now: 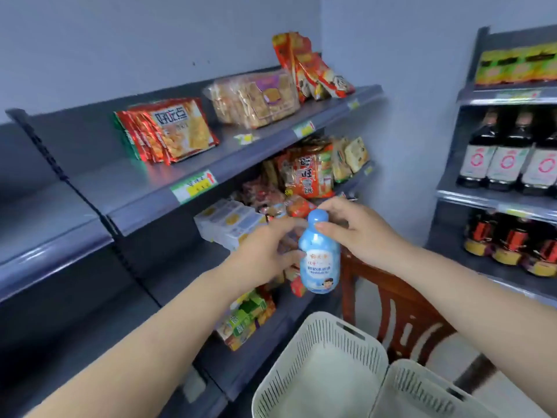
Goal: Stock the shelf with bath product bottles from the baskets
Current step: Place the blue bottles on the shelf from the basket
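Note:
A light blue bath product bottle (319, 260) with a rounded blue cap and a white label is held upright in mid-air in front of the grey shelf unit (168, 188). My left hand (268, 251) grips its body from the left side. My right hand (358, 230) pinches its neck and cap from the right. Below the bottle stand two cream slatted baskets, one in the middle (304, 351) and one at the right (422, 393); the insides that I can see hold no bottles.
The shelves carry snack bags (168, 131), biscuit packs (256, 98) and boxes (229, 221). The left shelf bays are bare grey boards. A brown wooden chair (401, 303) stands behind the baskets. A second rack at the right holds dark sauce bottles (509, 152).

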